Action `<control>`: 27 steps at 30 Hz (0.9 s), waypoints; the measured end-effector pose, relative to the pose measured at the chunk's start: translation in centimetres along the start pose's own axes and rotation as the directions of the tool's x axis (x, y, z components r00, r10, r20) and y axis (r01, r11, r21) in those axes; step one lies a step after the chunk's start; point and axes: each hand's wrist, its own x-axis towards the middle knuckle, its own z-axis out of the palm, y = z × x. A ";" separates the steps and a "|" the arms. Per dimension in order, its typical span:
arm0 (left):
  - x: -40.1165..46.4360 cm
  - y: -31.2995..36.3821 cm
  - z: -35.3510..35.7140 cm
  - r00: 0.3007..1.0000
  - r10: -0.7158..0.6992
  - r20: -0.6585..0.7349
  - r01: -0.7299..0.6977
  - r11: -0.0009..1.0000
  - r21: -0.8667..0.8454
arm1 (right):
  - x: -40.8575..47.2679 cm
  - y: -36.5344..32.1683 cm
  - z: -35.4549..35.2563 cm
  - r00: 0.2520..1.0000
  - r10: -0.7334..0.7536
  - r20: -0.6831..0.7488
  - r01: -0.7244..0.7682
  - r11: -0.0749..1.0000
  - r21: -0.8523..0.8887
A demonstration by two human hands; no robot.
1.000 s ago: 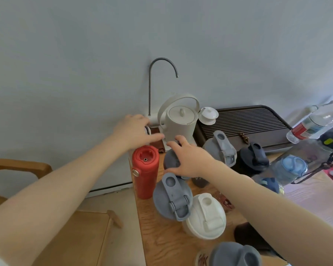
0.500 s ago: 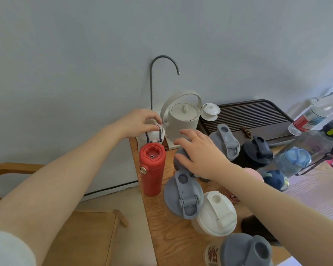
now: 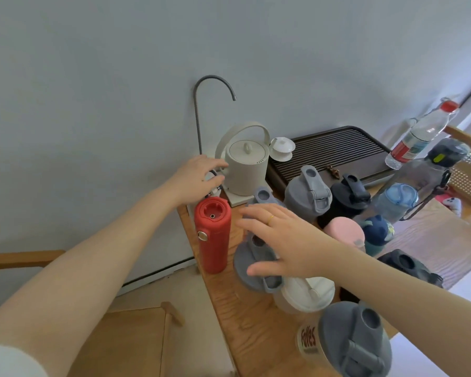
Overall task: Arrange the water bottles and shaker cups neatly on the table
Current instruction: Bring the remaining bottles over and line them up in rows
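A red bottle (image 3: 215,235) stands upright at the table's left edge. My right hand (image 3: 280,240) hovers open, fingers spread, over the lid of a grey shaker cup (image 3: 242,270) just right of the red bottle. Behind that hand stands a small grey-lidded bottle (image 3: 264,194). A white shaker cup (image 3: 307,295) and a grey-lidded shaker (image 3: 354,338) stand nearer me. My left hand (image 3: 199,178) is at the left side of the kettle base, fingers curled around a black cable. Further right stand a grey shaker (image 3: 307,194), a black shaker (image 3: 348,197) and a pink cup (image 3: 346,232).
A cream kettle (image 3: 245,164) sits by the wall under a gooseneck tap (image 3: 199,118), next to a dark slatted tea tray (image 3: 332,151). Clear bottles (image 3: 419,137) crowd the far right. A wooden chair (image 3: 120,336) stands left of the table (image 3: 229,308).
My right hand has drawn back from the small grey-lidded bottle and now spreads over the larger grey shaker lid. My left hand has shifted closer to the kettle.
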 end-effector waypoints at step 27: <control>11.5 29.1 14.3 0.992 0.091 -0.092 -0.113 0.956 -0.273 | -20.1 34.6 1.0 0.298 0.954 0.020 -0.426 0.114 0.897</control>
